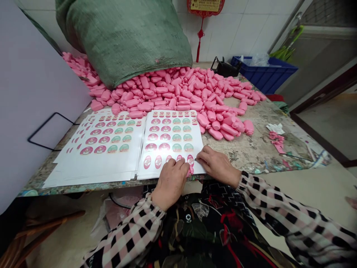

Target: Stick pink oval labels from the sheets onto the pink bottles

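My left hand (170,181) is curled at the table's near edge, fingers closed round a small pink piece (191,170) that shows between the two hands. My right hand (216,165) rests beside it, fingers bent and pressing on the bottom right corner of a white sticker sheet (170,143). That sheet carries rows of oval pink and green labels. A second stack of sticker sheets (103,149) lies to its left. Behind the sheets spreads a big heap of pink oblong pieces (181,93).
A large green woven sack (125,37) lies over the back of the heap. A blue crate (264,74) and a black object (224,69) stand at the far right. Pink scraps (276,139) lie on the worn table (251,149). A white panel stands at left.
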### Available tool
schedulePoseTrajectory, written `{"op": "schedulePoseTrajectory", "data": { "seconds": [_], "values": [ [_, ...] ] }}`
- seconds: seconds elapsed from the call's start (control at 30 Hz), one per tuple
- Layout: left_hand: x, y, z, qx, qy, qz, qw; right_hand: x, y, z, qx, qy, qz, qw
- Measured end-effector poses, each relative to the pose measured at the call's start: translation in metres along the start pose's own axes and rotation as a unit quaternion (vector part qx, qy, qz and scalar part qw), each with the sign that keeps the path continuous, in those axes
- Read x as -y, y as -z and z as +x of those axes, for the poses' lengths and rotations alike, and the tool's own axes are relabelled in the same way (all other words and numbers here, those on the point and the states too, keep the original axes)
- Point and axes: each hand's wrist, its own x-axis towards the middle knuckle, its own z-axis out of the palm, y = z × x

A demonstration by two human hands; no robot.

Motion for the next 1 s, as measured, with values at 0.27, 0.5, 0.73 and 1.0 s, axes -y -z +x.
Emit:
{"op": "schedulePoseTrajectory", "data": {
  "seconds": [0.27, 0.5, 0.73, 1.0],
  "values": [
    [0.009, -0.004, 0.0, -0.006, -0.041, -0.022, 0.999, 0.002, -0.009, -0.004, -0.025, -0.035, 0.058, 0.997],
    [0.011, -0.007, 0.0, -0.032, -0.03, -0.048, 0.998, 0.01, -0.01, -0.016, -0.019, -0.033, 0.06, 0.998],
    [0.013, -0.012, -0.001, -0.035, -0.029, -0.047, 0.998, 0.017, -0.013, -0.024, -0.028, -0.028, 0.073, 0.997],
    [0.014, -0.015, -0.002, -0.057, -0.03, -0.063, 0.996, 0.02, -0.017, -0.023, -0.06, -0.095, 0.082, 0.99]
  ]
}}
